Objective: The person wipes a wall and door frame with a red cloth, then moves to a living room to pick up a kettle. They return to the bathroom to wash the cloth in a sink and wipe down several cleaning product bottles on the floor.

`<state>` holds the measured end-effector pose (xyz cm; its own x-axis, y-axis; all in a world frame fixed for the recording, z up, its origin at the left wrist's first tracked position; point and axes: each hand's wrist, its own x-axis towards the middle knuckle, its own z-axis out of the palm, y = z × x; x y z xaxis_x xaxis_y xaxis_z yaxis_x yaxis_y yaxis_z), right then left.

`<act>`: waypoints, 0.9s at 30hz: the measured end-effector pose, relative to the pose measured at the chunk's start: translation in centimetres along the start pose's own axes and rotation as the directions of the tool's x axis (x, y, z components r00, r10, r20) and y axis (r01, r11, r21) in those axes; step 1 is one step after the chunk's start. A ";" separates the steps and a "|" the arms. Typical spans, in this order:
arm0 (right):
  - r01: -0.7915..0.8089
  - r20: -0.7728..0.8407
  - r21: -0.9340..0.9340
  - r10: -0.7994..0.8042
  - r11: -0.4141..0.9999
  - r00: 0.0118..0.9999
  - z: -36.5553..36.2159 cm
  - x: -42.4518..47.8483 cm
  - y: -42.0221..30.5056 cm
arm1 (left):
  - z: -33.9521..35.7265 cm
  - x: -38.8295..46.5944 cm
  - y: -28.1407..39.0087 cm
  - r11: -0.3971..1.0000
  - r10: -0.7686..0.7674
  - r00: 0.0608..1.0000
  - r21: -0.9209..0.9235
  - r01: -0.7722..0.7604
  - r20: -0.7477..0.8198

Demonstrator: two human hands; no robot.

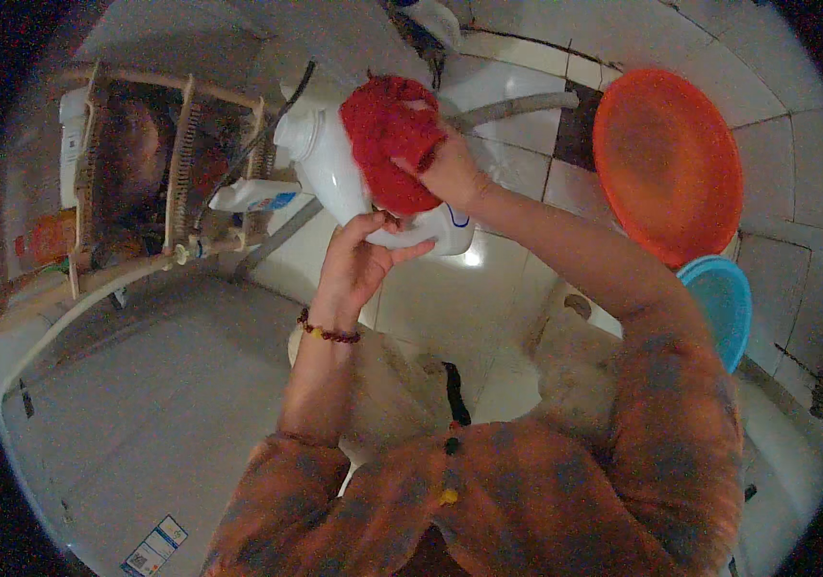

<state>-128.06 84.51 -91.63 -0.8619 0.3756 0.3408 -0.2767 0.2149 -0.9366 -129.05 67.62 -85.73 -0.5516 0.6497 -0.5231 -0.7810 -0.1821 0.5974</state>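
A large white plastic jug (328,169) lies tilted in front of me, its capped-looking neck towards the upper left. My left hand (364,256) grips it by the handle side, thumb and fingers around the lower edge. With my right hand (454,169) I press a bunched red cloth (389,144) against the jug's upper face. The cloth hides much of that face. Part of a blue marking shows near the jug's base.
At the left, a shelf rack (180,166) holds several items. A white bottle (256,196) sits beside it. An orange basin (671,166) and a blue basin (721,310) stand at the right. A grey hose (519,107) crosses the tiled floor (512,159). A white appliance (130,404) fills the lower left.
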 end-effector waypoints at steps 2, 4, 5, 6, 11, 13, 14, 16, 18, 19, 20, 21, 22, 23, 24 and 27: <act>-0.419 0.009 0.190 0.425 0.888 0.905 -0.5 0.5 1.9 | -2.2 0.3 0.5 1.000 -0.017 0.998 -0.022 0.018 0.064; -0.616 0.039 0.439 0.671 0.654 0.741 -1.3 0.1 3.4 | -1.8 0.2 1.1 1.000 0.029 0.995 -0.002 -0.029 0.097; -0.611 0.089 0.435 0.644 0.661 0.760 -2.0 -1.4 4.6 | -0.5 0.1 1.1 0.999 0.053 0.995 -0.013 -0.052 0.085; -0.608 0.139 0.431 0.617 0.666 0.775 -2.4 -3.3 5.2 | 0.0 0.2 1.0 0.997 0.075 0.995 -0.026 -0.073 0.070; -0.679 0.244 0.422 0.647 0.600 0.723 -0.1 -5.7 -1.2 | -2.0 1.3 1.1 0.978 0.080 0.993 0.201 -0.062 -0.083; -0.589 0.249 0.424 0.537 0.688 0.806 1.4 -4.8 -1.5 | -2.3 2.0 1.4 0.975 0.124 0.978 0.203 -0.089 -0.169; -0.352 0.143 0.282 0.324 0.892 0.935 2.4 -4.0 -1.0 | -2.8 2.3 1.7 0.979 0.134 0.980 0.175 -0.108 -0.149; 0.207 0.087 -0.062 -0.201 0.976 0.976 3.9 -2.1 -0.3 | -4.0 2.7 2.0 0.983 0.159 0.979 0.111 -0.145 -0.131; 0.290 0.275 -0.241 -0.222 0.926 0.936 4.3 0.1 -2.1 | -5.6 2.9 1.0 0.986 0.157 0.975 0.079 -0.146 -0.157; 0.333 0.299 -0.286 -0.247 0.898 0.922 4.6 0.7 -2.4 | -5.8 3.1 0.5 0.985 0.171 0.975 0.002 -0.172 -0.140; 0.375 0.323 -0.329 -0.270 0.867 0.907 4.7 0.8 -2.4 | -6.0 3.4 -0.1 0.978 0.186 0.975 -0.076 -0.196 -0.124; 0.355 0.381 -0.328 -0.221 0.875 0.898 4.7 0.2 -2.3 | -6.4 3.6 -0.5 0.959 0.189 0.975 -0.191 -0.208 -0.113; 0.333 0.427 -0.331 -0.174 0.883 0.887 4.7 -1.1 -2.0 | -7.0 3.9 -0.4 0.932 0.193 0.977 -0.295 -0.213 -0.096; 0.312 0.464 -0.345 -0.128 0.885 0.877 4.9 -2.5 -1.8 | -7.1 3.9 0.1 0.897 0.196 0.978 -0.391 -0.206 -0.067; 0.325 0.470 -0.271 -0.171 0.906 0.866 4.6 -4.1 -1.0 | -7.1 3.6 0.5 0.907 0.154 0.987 -0.391 -0.157 -0.040; 0.229 0.448 -0.100 -0.161 0.968 0.879 4.0 -6.3 1.1 | -5.8 3.0 1.8 0.942 0.145 0.987 -0.297 -0.158 -0.064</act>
<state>-124.67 78.75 -95.15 -0.9036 -0.1083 0.4144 -0.4225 0.3841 -0.8209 -133.78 64.95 -89.74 -0.6766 0.5680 -0.4686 -0.7356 -0.4928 0.4648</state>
